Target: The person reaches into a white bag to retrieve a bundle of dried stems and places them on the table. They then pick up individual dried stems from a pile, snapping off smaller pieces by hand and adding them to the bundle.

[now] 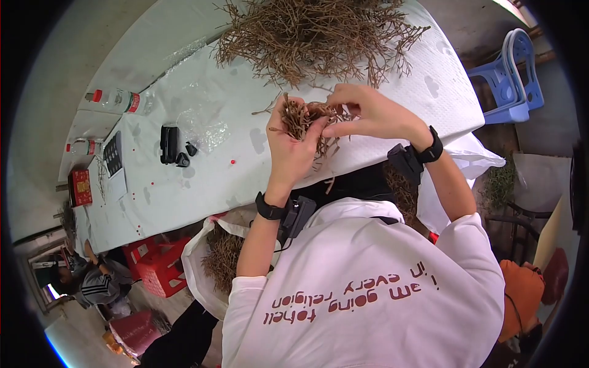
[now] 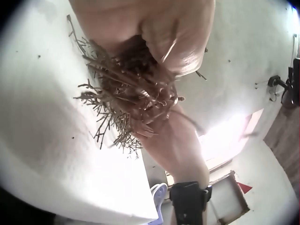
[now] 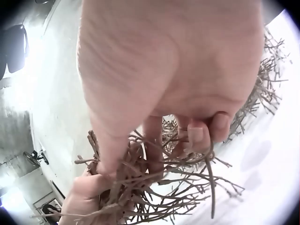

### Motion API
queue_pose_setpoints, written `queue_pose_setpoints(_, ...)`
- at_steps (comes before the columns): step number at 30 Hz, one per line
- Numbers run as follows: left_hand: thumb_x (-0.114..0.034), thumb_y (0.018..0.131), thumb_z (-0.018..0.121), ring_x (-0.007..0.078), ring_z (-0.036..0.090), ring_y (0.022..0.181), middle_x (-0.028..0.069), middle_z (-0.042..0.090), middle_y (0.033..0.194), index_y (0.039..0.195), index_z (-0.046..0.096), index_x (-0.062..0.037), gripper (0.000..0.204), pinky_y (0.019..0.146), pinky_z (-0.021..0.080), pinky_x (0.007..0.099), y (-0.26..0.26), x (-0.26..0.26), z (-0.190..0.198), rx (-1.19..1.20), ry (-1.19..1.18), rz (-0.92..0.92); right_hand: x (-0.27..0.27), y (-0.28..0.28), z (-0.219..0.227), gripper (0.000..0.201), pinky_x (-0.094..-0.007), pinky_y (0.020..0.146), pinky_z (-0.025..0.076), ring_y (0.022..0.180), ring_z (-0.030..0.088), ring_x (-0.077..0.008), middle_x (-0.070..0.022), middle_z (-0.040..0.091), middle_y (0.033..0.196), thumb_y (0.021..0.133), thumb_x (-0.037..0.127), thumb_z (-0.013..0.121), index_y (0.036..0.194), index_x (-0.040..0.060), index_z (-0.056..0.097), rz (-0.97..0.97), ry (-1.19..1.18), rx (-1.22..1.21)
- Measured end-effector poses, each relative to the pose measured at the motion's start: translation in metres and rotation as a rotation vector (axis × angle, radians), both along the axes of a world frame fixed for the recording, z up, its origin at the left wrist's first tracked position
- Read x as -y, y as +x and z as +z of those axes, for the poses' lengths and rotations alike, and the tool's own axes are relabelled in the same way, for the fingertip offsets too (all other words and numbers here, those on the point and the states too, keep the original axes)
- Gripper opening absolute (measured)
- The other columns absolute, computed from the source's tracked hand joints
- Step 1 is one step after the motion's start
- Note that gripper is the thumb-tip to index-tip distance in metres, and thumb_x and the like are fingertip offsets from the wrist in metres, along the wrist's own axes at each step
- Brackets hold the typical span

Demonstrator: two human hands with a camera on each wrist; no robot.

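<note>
A bunch of dry brown twigs (image 1: 297,119) is held above the near edge of a white-covered table (image 1: 245,144). My left hand (image 1: 290,153) grips the bunch, its fingers and thumb wrapped around the stems. From the other side my right hand (image 1: 377,115) pinches some of the twigs (image 3: 136,176) between thumb and fingers, close to the left thumb. In the right wrist view, its last fingers (image 3: 199,133) curl in toward the palm, and thin branching ends spread out below them. The left wrist view shows the twigs (image 2: 136,89) sticking out under the left palm.
A large heap of twigs (image 1: 313,40) lies at the table's far side. Leftward are a black case (image 1: 169,145), bottles (image 1: 119,100) and a red box (image 1: 80,187). A white sack (image 1: 196,264) with twigs stands below the edge, beside a red stool (image 1: 161,270). Blue chairs (image 1: 512,80) stand right.
</note>
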State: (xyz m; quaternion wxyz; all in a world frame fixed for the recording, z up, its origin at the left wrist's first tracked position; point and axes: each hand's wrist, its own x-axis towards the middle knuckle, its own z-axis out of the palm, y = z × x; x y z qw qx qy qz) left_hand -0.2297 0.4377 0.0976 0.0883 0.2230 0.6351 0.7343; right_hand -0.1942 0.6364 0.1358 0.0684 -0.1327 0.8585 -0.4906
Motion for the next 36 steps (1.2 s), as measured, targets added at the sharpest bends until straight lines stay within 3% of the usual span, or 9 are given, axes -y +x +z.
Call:
queue_pose_setpoints(4, 0.006, 0.089, 0.069, 0.0125, 0.067, 0.086, 0.0045, 0.065, 0.093, 0.108, 0.047, -0.0024, 0.03, 0.077, 0.054, 0.0253, 0.0, 0.008, 0.001, 0.089, 0.097, -0.009, -0.002, -0.003, -0.003, 0.029, -0.0325, 0.064, 0.041, 0.074, 0.049, -0.0203, -0.0079, 0.051, 0.086, 0.088, 0.022, 0.075, 0.103, -0.0019, 0.068, 0.1, 0.039, -0.049)
queue_pose_setpoints(11, 0.0, 0.092, 0.07, 0.0077, 0.061, 0.079, -0.001, 0.057, 0.087, 0.107, 0.049, -0.0024, 0.026, 0.073, 0.051, 0.0225, -0.007, 0.043, 0.007, 0.439, -0.131, -0.319, 0.002, 0.012, 0.01, 0.019, -0.0372, 0.072, 0.043, 0.077, 0.053, -0.0292, -0.0111, 0.052, 0.089, 0.091, 0.02, 0.067, 0.096, 0.0019, 0.068, 0.348, 0.213, -0.145)
queue_pose_setpoints(19, -0.004, 0.092, 0.071, 0.0043, 0.043, 0.073, -0.0038, 0.048, 0.082, 0.102, 0.049, -0.0024, 0.023, 0.066, 0.04, 0.0214, -0.004, 0.068, 0.033, 0.226, -0.37, -0.512, 0.0, 0.021, 0.037, 0.017, -0.0385, 0.078, 0.042, 0.078, 0.053, -0.0278, -0.0098, 0.052, 0.088, 0.094, 0.022, 0.062, 0.087, 0.0064, 0.066, 0.386, 0.457, -0.206)
queue_pose_setpoints(27, -0.007, 0.094, 0.068, 0.0061, 0.044, 0.071, -0.0036, 0.049, 0.081, 0.102, 0.05, -0.0025, 0.02, 0.065, 0.041, 0.0242, -0.005, 0.085, 0.037, 0.161, -0.46, -0.627, 0.01, 0.027, 0.036, 0.017, -0.0401, 0.079, 0.043, 0.081, 0.056, -0.029, -0.01, 0.057, 0.089, 0.093, 0.019, 0.061, 0.083, 0.0056, 0.065, 0.393, 0.576, -0.336)
queue_pose_setpoints(29, -0.002, 0.093, 0.069, 0.0056, 0.049, 0.072, -0.003, 0.051, 0.083, 0.107, 0.052, -0.0024, 0.022, 0.065, 0.044, 0.0229, -0.011, 0.103, 0.037, 0.145, -0.504, -0.6, -0.001, 0.031, 0.022, 0.016, -0.0416, 0.077, 0.044, 0.083, 0.058, -0.03, -0.0115, 0.059, 0.089, 0.092, 0.016, 0.062, 0.081, 0.0049, 0.065, 0.326, 0.5, -0.61)
queue_pose_setpoints(30, 0.002, 0.092, 0.069, 0.0052, 0.053, 0.072, -0.0023, 0.053, 0.084, 0.112, 0.053, -0.0024, 0.026, 0.064, 0.046, 0.0216, -0.017, 0.119, 0.038, 0.13, -0.55, -0.577, -0.028, 0.026, 0.026, 0.014, -0.0407, 0.075, 0.045, 0.081, 0.058, -0.0306, -0.0119, 0.059, 0.088, 0.091, 0.014, 0.064, 0.082, 0.0033, 0.066, 0.274, 0.616, -0.495)
queue_pose_setpoints(32, 0.004, 0.089, 0.07, 0.0067, 0.054, 0.07, -0.0014, 0.056, 0.084, 0.114, 0.054, -0.0032, 0.03, 0.064, 0.046, 0.0218, -0.035, 0.174, 0.022, 0.37, -0.458, -0.18, -0.063, 0.016, 0.044, 0.012, -0.0399, 0.073, 0.045, 0.079, 0.058, -0.0312, -0.0123, 0.06, 0.086, 0.09, 0.011, 0.065, 0.083, 0.0017, 0.066, 0.214, 0.732, -0.376)
queue_pose_setpoints(34, 0.002, 0.089, 0.07, 0.0067, 0.054, 0.069, -0.0016, 0.056, 0.083, 0.113, 0.055, -0.0027, 0.029, 0.063, 0.046, 0.0218, -0.037, 0.172, 0.023, 0.365, -0.372, -0.179, -0.071, 0.012, 0.058, 0.015, -0.0348, 0.066, 0.044, 0.072, 0.055, -0.0231, -0.0098, 0.059, 0.081, 0.092, 0.013, 0.067, 0.087, -0.0014, 0.069, -0.045, 0.428, -0.136)
queue_pose_setpoints(36, 0.0, 0.088, 0.07, 0.0067, 0.054, 0.068, -0.0021, 0.056, 0.08, 0.111, 0.058, -0.0017, 0.026, 0.062, 0.045, 0.0219, -0.037, 0.169, 0.027, 0.357, -0.204, -0.18, -0.062, 0.01, 0.055, 0.017, -0.0332, 0.064, 0.042, 0.071, 0.053, -0.0198, -0.0084, 0.059, 0.08, 0.093, 0.014, 0.067, 0.088, -0.0022, 0.069, -0.051, 0.335, -0.066)
